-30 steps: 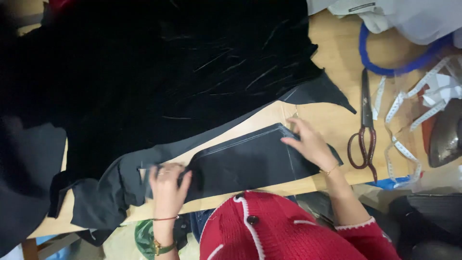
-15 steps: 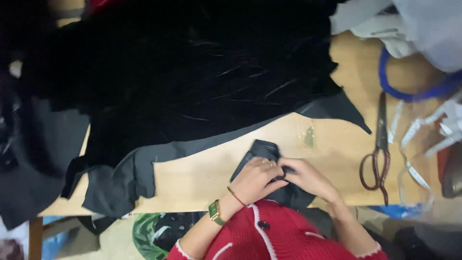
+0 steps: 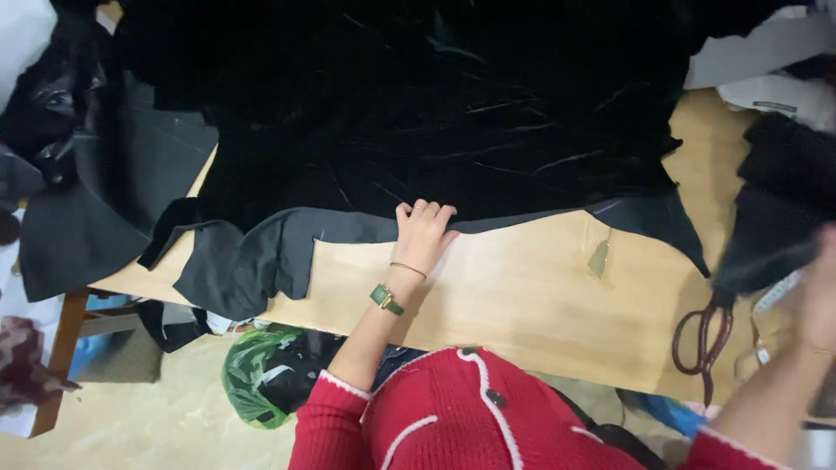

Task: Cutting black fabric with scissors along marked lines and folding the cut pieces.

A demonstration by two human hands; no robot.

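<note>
Here, your left hand (image 3: 424, 231) lies flat on the black cloth (image 3: 418, 104), fingers spread and pressed on its near edge, gripping nothing. The cloth covers the far half of the wooden table (image 3: 522, 296) and spills off its left end. A grey lining (image 3: 252, 257) peeks from under the cloth, just left of your left hand, and hangs over the table's near-left corner. A green watch (image 3: 386, 298) and a thin bracelet (image 3: 407, 269) sit on your left wrist.

Your right hand (image 3: 819, 292) is blurred at the table's right end, raised beside a dark piece of fabric (image 3: 779, 209); I cannot tell whether it holds that piece or how open it is.

Scissors (image 3: 701, 335) with reddish handles lie on the table's near-right part, just below that dark piece. A small grey scrap (image 3: 599, 258) lies on bare wood between your left hand and the scissors. White cloth (image 3: 758, 52) rests at the table's far-right corner. Below the table's near edge, a green bag (image 3: 252, 370) sits on the floor. Your red sweater (image 3: 461, 413) with white trim fills the bottom of the view.
</note>
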